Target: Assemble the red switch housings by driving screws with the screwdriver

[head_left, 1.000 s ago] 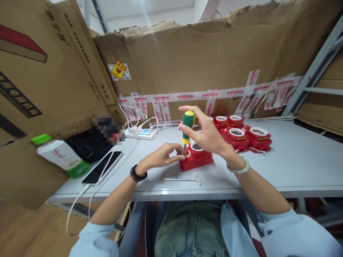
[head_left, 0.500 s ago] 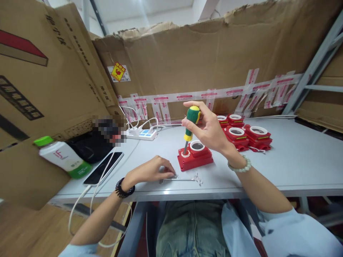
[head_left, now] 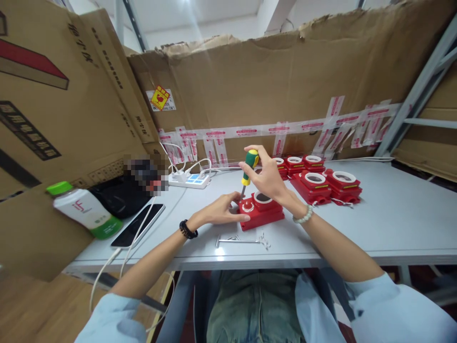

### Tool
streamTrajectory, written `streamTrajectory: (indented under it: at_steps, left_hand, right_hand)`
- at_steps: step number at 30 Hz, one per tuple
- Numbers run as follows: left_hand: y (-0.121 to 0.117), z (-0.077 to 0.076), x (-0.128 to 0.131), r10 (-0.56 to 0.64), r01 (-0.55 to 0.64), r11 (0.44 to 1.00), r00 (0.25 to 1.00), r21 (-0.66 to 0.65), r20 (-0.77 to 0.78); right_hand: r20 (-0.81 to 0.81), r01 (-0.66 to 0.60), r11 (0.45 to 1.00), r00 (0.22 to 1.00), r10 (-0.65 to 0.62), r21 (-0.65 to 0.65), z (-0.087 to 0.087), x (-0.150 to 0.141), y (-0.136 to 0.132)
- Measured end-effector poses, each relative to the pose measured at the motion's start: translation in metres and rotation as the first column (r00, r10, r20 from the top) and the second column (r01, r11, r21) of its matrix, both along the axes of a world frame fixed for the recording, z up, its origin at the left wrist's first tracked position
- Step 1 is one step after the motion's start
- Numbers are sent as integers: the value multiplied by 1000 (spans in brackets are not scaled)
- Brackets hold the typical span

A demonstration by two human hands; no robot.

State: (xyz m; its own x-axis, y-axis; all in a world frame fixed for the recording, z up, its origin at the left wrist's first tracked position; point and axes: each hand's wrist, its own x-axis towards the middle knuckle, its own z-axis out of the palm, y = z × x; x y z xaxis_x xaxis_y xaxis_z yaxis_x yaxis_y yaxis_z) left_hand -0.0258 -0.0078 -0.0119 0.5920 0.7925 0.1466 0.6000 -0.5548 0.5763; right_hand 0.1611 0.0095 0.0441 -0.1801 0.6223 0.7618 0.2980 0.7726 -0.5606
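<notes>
My right hand [head_left: 270, 178] is closed around a green and yellow screwdriver [head_left: 251, 159], held nearly upright. Its shaft points down at the back left corner of a red box [head_left: 263, 218], which has a white ring around a dark window. Whether the tip sits on a screw is too small to tell. At the box's left end, my left hand [head_left: 223, 210] grips it, thumb along the front and fingers at the back corner. In front of the box lie a T-shaped metal hex key [head_left: 237, 241] and a few small metal pieces [head_left: 264, 240].
Several similar red boxes [head_left: 345, 193] stand at the back right of the table. To the left are a phone [head_left: 138, 225] with a cable, a bottle [head_left: 84, 209] and a power strip [head_left: 191, 180]. Tall cardboard [head_left: 243, 85] walls the back.
My left hand has moved from the small metal pieces up to the red box's left end. My right hand has shifted the screwdriver left and back, from the small white ring to the corner.
</notes>
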Motion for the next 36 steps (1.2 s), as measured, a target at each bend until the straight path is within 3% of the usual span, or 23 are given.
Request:
streamTrajectory:
  at_steps: [3,29,33,36]
  left_hand:
    - [3,-5,5,-12,13,998,1000,-55,20]
    - [2,-8,8,2,3,998,996,-64,87]
    - [1,-7,9,14,-10,998,996,-59,83]
    - [1,-7,9,21,-16,998,997,-60,80]
  right_hand:
    - [33,-4,1000,999,4,-8,-5,-2,3]
    - [63,5,1000,998,-5,0,-4,-3,0]
    - [146,54,998,988,-57,25,1,-7,-2]
    - [295,159,986,941,-168,53,11,-12,-7]
